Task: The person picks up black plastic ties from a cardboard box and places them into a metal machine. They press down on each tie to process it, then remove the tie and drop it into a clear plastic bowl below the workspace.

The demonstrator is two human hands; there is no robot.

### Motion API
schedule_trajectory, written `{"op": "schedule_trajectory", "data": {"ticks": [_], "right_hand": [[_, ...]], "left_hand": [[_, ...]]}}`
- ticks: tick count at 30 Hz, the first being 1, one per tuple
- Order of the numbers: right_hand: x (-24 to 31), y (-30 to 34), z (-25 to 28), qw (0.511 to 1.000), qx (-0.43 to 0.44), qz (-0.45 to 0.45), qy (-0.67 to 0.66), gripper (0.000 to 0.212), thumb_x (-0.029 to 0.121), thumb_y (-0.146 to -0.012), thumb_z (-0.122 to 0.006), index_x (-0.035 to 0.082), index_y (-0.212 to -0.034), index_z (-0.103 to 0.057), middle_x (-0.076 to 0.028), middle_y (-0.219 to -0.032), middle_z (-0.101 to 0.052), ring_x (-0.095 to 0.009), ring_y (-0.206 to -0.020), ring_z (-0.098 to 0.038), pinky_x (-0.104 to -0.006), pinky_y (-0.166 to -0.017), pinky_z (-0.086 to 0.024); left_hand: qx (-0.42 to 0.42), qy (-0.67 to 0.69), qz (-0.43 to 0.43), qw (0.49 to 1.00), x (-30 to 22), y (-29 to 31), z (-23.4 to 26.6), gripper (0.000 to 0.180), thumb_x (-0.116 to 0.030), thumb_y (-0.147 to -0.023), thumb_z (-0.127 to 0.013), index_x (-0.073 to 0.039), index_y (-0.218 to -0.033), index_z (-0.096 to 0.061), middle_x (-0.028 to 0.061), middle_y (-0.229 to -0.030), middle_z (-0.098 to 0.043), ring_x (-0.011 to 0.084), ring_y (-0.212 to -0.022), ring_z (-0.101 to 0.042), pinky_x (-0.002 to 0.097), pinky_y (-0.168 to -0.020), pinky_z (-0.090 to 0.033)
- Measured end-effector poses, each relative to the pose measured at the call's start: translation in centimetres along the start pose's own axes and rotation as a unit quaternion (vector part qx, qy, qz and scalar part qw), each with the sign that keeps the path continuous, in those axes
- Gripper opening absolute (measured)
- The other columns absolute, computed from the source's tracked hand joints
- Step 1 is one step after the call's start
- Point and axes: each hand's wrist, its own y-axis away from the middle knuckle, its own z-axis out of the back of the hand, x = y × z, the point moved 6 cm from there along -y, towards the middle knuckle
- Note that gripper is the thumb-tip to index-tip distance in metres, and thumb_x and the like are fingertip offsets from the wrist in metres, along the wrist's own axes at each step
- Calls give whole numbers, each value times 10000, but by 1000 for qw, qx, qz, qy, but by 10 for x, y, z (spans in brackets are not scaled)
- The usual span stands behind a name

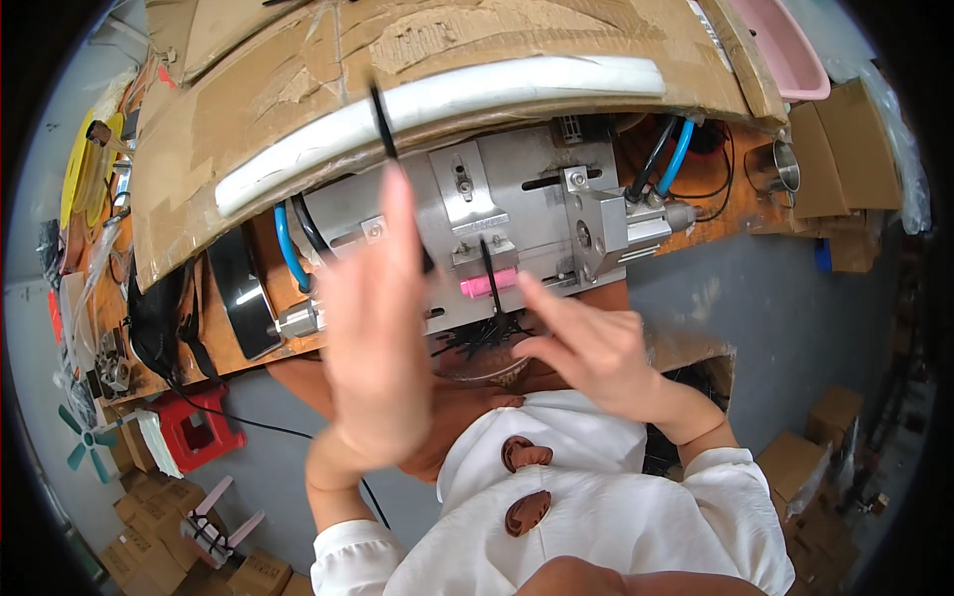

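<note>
My left hand (378, 328) is raised over the left part of a metal fixture plate (542, 223) and smeared by motion. A thin black stick (384, 124) sticks up from its fingers, held there. My right hand (596, 348) is beside the plate's near edge, index finger and thumb apart, with nothing seen between them. Its index fingertip is close to a pink cylinder (487, 284) at the front of a small metal block. Another slim black stick (490, 268) crosses over this cylinder. Below, several black sticks (467, 340) lie in a clear container (482, 375) near my lap.
Two metal air cylinders, one at the right (636, 233) and one at the left (298, 320), carry blue hoses. A cardboard cover with a white foam strip (447, 91) overhangs the plate. A black phone-like slab (245, 298) lies left; a metal cup (775, 167) stands right.
</note>
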Motion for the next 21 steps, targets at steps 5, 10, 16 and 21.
{"op": "schedule_trajectory", "data": {"ticks": [5,10,16,21], "right_hand": [[-5,-7,34,996,-68,-56,-29,531,138,-725,-781,-1,-1207,-608,-105,-851,-699,-171,-554,-610,-272,-502,-483],[-10,-6,45,990,-92,-81,-65,485,120,-751,-767,-14,-1191,-614,-106,-833,-704,-113,-503,-525,-215,-481,-435],[-4,-11,59,990,-87,-79,-76,465,63,-748,-762,-21,-1182,-616,-126,-847,-694,-135,-524,-546,-233,-492,-446],[7,-75,73,979,-155,120,58,328,-8,-727,-745,2,-1043,-659,-114,-830,-665,-231,-666,-631,-300,-558,-491]], "left_hand": [[89,-15,5,996,-29,77,-46,633,48,-687,-627,99,-1302,-486,105,-921,-560,221,-765,-517,335,-693,-468],[160,-41,28,986,-29,76,-68,685,53,-712,-589,112,-1363,-385,116,-969,-520,233,-803,-501,339,-736,-467],[192,-18,36,981,-30,76,-68,746,45,-718,-591,90,-1408,-311,124,-1017,-507,246,-856,-489,345,-749,-465],[145,121,-12,982,-24,40,-17,570,71,-712,-643,79,-1264,-503,105,-931,-539,242,-811,-505,314,-721,-455]]}}
